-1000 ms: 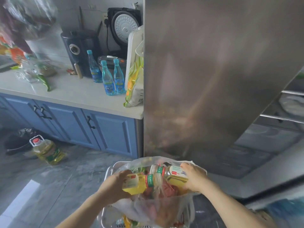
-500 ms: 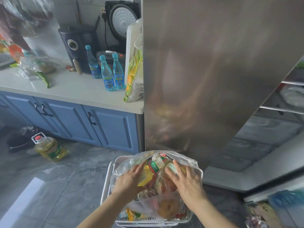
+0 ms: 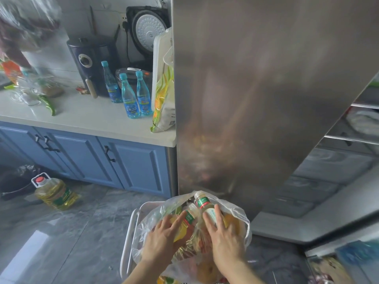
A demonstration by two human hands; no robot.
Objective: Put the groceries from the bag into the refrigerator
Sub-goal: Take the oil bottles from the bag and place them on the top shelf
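- A clear plastic bag (image 3: 235, 214) full of groceries sits in a white wire basket (image 3: 131, 238) on the grey tiled floor, low in the middle of the head view, right in front of the refrigerator door (image 3: 256, 89).
- The left hand (image 3: 162, 240) lies palm down on the left part of the bag's contents, fingers spread and nearly straight, reaching toward a small yellow juice bottle (image 3: 189, 218) with a green neck label; the fingertips touch or overlap it, but no closed grasp shows.
- The right hand (image 3: 225, 236) lies palm down on the right part, fingers spread and extended over a second bottle (image 3: 205, 203) whose white cap points up and away toward the refrigerator; the fingers rest on its body without wrapping around it.
- The two bottles lie side by side between and just beyond the fingertips, at the open mouth of the bag.
- Orange and red packaged items show through the plastic beneath both palms; what they are cannot be told.
- The steel refrigerator door stands swung open, and to its right the shelves (image 3: 352, 138) of the refrigerator interior are partly visible.
- On the white counter (image 3: 82, 119) to the left of the refrigerator stand three blue bottles (image 3: 129, 99), a dark appliance (image 3: 90, 60) and a yellow-green packet (image 3: 164, 95) leaning by the door.
- A large jug of oil (image 3: 55, 193) stands on the floor by the blue cabinets (image 3: 133, 160), well apart from the bag.
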